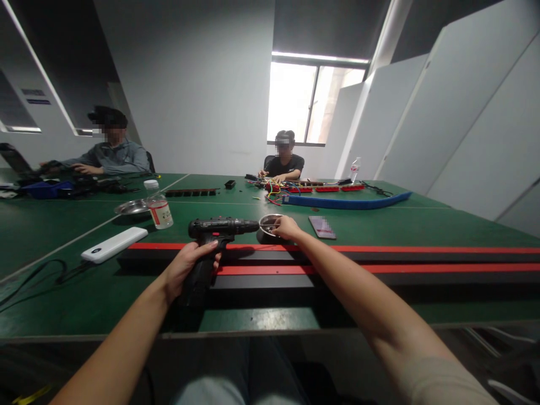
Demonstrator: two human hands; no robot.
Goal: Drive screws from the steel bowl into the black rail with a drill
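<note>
My left hand [192,261] is wrapped round the grip of a black cordless drill [221,226], whose chuck and bit point right, towards a small metal bowl [265,235]. Over that bowl's right rim, my right hand [288,228] reaches in with its fingertips pressed together. Small dark pieces show inside the bowl, but what the fingers pinch is too small to tell. Beneath both forearms lie two long black bars with red top strips, a rear bar [379,249] and a front bar [379,269], running to the right across the table.
Left of the drill are a white power bank [115,245] with a cable, a plastic bottle [159,209] and a shallow metal dish [134,207]. A phone [322,226] lies right of the bowl. Farther back are a blue curved strip [350,201], wires, and two people seated across the green table [447,225].
</note>
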